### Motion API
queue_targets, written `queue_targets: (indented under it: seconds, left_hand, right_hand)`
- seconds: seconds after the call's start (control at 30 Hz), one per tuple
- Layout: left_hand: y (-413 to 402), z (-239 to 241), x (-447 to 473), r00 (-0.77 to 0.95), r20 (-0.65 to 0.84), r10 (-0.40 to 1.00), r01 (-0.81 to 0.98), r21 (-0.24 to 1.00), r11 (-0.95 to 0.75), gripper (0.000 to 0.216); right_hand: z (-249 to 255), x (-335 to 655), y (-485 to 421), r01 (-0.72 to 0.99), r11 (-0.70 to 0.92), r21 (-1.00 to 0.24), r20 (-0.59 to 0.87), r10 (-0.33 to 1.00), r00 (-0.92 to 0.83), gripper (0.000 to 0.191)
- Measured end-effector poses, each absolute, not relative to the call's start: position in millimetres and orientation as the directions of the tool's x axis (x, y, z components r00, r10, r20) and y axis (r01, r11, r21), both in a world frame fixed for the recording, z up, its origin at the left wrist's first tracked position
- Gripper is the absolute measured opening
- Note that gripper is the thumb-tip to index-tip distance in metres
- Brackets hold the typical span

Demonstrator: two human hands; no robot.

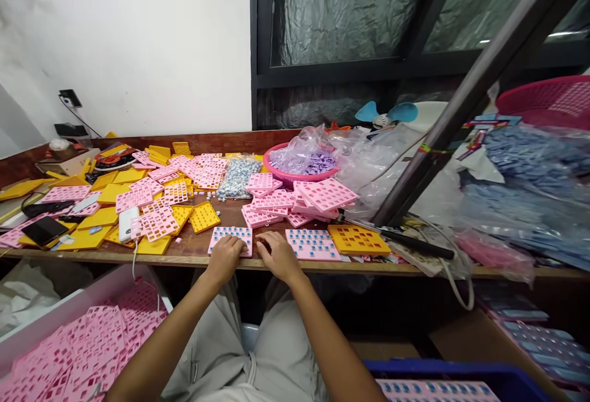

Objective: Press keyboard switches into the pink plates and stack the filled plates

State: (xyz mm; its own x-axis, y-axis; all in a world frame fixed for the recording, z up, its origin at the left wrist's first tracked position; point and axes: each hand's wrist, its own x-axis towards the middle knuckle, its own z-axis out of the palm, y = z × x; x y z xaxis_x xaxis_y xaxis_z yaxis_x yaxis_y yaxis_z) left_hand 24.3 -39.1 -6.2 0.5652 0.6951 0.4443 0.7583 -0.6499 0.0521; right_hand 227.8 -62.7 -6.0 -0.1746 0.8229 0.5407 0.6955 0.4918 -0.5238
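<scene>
My left hand (225, 256) rests with curled fingers on a pink grid tray (236, 233) filled with small blue pieces, at the wooden table's (198, 246) front edge. My right hand (276, 253) lies just to its right, fingers bent down on the table beside that tray; what its fingertips hold is hidden. A second filled pink tray (312, 244) and an empty yellow tray (358, 240) lie to the right of my right hand.
Stacks of pink trays (295, 200) and yellow trays (99, 217) cover the table, with a bag of small pieces (236, 177), a pink bowl (299, 171), a phone (43, 230) and a black rod (415, 243). A bin of pink trays (83, 346) sits lower left.
</scene>
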Motion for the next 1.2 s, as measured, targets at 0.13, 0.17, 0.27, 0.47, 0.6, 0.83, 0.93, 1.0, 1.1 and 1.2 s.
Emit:
queue_targets:
  seconds: [0.13,0.17,0.27,0.47,0.6,0.83,0.93,1.0,1.1,1.2]
  left_hand:
    - [-41.8,-8.0,25.0,0.564,0.434,0.702,0.764,0.048,-0.644,0.018]
    - [-42.8,-7.2,25.9,0.558,0.426,0.712,0.77,0.053,-0.636,0.02]
    - [-46.3,-2.6,25.3,0.543,0.409,0.733,0.765,0.12,-0.633,0.022]
    - [-53.1,0.9,-24.0,0.337,0.565,0.753,0.745,0.328,-0.58,0.036]
    - [-51.9,-10.5,-60.2,0.306,0.523,0.795,0.817,0.285,-0.502,0.058]
    - [-57.7,-23.5,-56.5,0.43,0.448,0.784,0.823,0.163,-0.544,0.06]
    - [-59.1,-20.2,-54.2,0.492,0.422,0.761,0.783,0.168,-0.599,0.064]
    - [-56.4,-17.8,-55.6,0.467,0.418,0.779,0.786,0.207,-0.582,0.065]
    - [-50.2,-18.9,-56.1,0.294,0.445,0.846,0.845,0.292,-0.448,0.064]
    - [-48.7,-26.2,-47.2,0.246,0.463,0.852,0.831,0.352,-0.431,0.059]
  right_hand:
    - [-7.6,226.8,-62.1,0.701,0.481,-0.527,0.533,0.829,-0.168,0.022]
    - [-8.1,226.5,-61.8,0.701,0.479,-0.528,0.532,0.83,-0.166,0.023]
    - [-8.9,226.9,-61.5,0.7,0.476,-0.532,0.526,0.834,-0.167,0.024]
    - [-1.2,226.7,-68.8,0.738,0.486,-0.469,0.516,0.828,-0.218,0.033]
    - [3.9,209.5,-77.6,0.742,0.591,-0.317,0.507,0.767,-0.394,0.069]
    - [-0.9,188.8,-74.9,0.739,0.623,-0.258,0.356,0.772,-0.526,0.079]
    - [0.0,193.0,-68.5,0.758,0.599,-0.26,0.364,0.787,-0.497,0.078]
    - [-0.4,195.9,-65.4,0.771,0.583,-0.257,0.351,0.8,-0.487,0.078]
    - [-6.0,196.8,-64.3,0.819,0.491,-0.298,0.369,0.85,-0.375,0.078]
    - [-16.5,191.7,-67.2,0.847,0.399,-0.352,0.403,0.881,-0.247,0.078]
